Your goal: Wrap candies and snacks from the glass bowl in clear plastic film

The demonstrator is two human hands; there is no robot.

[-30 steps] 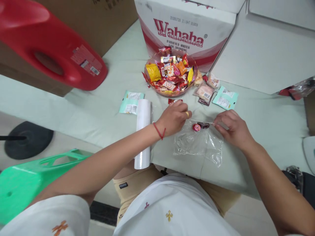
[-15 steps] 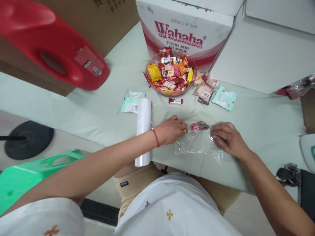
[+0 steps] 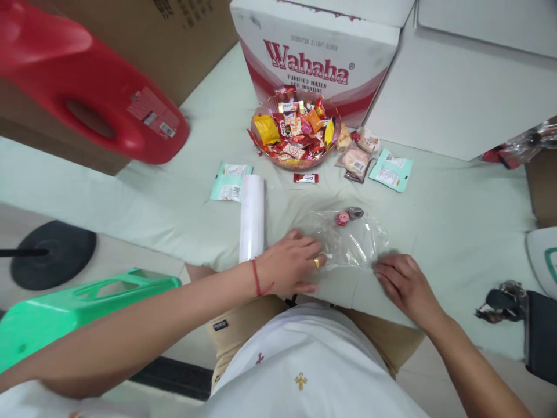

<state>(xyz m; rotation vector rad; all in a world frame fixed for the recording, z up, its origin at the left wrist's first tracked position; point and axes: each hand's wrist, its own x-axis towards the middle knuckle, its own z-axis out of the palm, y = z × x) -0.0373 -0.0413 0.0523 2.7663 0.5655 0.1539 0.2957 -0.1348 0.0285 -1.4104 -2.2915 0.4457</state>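
Note:
A clear plastic bag lies flat on the cloth-covered table. Two small wrapped sweets, one pink and one dark, show at its far edge; they look to be inside. My left hand rests at the bag's near left edge, fingers stretched out and thumb held apart. At the near right corner, the fingertips of my right hand pinch the plastic. Beside my left hand stands a white roll of plastic, its lower end hidden by my wrist.
Behind the bag, a glass bowl is heaped with wrapped sweets, backed by a Wahaha carton. Snack packets and a small red sweet lie around it. A red jug is at left, keys at right.
Both hands have moved towards my body, from the sweets' end to the near edge of the bag. The bag is spread flatter, and my left thumb now shows apart.

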